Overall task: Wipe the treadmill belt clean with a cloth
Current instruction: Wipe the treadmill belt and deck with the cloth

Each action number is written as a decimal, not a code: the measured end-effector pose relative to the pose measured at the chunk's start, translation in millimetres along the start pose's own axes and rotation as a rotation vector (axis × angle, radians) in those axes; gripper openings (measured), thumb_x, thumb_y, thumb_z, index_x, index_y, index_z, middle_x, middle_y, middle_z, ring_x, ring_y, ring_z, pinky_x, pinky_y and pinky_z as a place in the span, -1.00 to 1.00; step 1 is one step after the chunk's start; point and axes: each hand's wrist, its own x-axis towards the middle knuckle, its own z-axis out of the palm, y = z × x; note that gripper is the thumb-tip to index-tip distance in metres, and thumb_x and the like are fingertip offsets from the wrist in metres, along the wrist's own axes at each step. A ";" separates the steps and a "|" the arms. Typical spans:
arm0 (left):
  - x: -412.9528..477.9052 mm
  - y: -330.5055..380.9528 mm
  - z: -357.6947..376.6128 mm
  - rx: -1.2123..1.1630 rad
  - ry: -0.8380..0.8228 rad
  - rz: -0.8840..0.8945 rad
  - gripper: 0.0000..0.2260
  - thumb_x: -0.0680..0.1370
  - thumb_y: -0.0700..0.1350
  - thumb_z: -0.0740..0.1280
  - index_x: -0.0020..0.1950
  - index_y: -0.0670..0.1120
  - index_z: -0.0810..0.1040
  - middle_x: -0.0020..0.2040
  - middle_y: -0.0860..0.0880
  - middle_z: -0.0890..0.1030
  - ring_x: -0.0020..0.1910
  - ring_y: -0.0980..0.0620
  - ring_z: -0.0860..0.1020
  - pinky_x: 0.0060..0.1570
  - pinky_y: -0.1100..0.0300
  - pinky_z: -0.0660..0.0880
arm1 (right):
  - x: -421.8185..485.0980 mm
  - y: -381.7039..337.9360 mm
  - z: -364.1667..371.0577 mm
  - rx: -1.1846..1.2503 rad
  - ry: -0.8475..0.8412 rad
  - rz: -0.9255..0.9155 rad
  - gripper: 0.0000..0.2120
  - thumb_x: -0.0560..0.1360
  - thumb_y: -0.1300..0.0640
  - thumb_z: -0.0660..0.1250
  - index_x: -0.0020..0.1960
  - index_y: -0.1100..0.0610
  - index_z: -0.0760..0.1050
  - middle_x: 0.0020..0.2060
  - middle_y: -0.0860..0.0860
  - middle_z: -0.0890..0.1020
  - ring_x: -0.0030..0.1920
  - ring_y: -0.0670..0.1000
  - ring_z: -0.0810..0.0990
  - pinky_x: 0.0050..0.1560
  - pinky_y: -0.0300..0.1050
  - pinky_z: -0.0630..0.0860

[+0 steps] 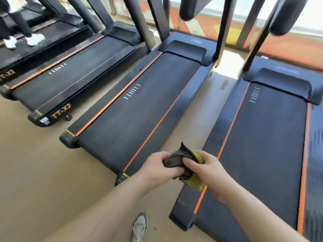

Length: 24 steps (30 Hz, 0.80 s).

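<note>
Gym floor (43, 172), treadmill belt (139, 109), both hands gripping cloth (183, 163)

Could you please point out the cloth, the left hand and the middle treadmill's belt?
cloth (173, 161), head view, on its dark grey folded face.
left hand (157, 169), head view, on its back.
middle treadmill belt (139, 110), head view, on bare black surface mid-length.

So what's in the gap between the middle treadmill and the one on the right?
Just a strip of tan floor, with one small dark mark farther up. The head view shows it, with the cloth held over its near end.
</note>
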 end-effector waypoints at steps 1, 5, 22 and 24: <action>-9.0 0.4 -8.8 -0.023 0.013 -0.006 -0.78 0.37 0.01 0.56 -0.11 -0.03 0.62 -0.20 -0.04 0.73 -0.31 0.10 0.57 -0.24 0.16 0.48 | -1.3 -7.7 3.1 -0.025 -0.012 -0.007 -0.91 0.56 0.06 0.47 0.03 0.04 0.66 -0.10 0.01 0.75 -0.04 0.02 0.74 -0.05 -0.07 0.67; -31.3 1.4 -42.1 -0.115 0.116 0.013 -0.78 0.46 -0.07 0.55 -0.08 -0.14 0.59 -0.33 0.05 0.61 -0.47 0.18 0.47 -0.44 0.33 0.37 | 6.9 -37.1 22.4 -0.083 -0.010 -0.029 -0.94 0.54 0.12 0.48 0.00 0.07 0.67 -0.10 0.06 0.75 -0.07 0.02 0.71 -0.06 -0.05 0.62; 81.8 17.9 -237.4 -0.271 0.182 -0.075 -0.77 0.50 0.03 0.53 0.01 -0.09 0.67 -0.08 -0.05 0.74 -0.08 0.03 0.71 0.01 0.09 0.62 | 177.7 -171.5 147.7 -0.046 0.000 -0.047 -0.77 0.59 0.21 0.33 -0.09 -0.03 0.71 -0.16 -0.06 0.72 -0.12 -0.09 0.61 0.11 -0.05 0.59; 102.8 24.3 -249.0 -0.243 0.231 -0.081 -0.81 0.51 -0.02 0.50 -0.06 -0.13 0.64 -0.20 -0.08 0.71 -0.25 0.06 0.63 -0.18 0.17 0.56 | 196.8 -182.1 148.7 -0.030 0.008 -0.038 -0.73 0.58 0.22 0.32 -0.14 -0.06 0.71 -0.19 -0.07 0.69 -0.13 -0.06 0.58 0.08 -0.05 0.57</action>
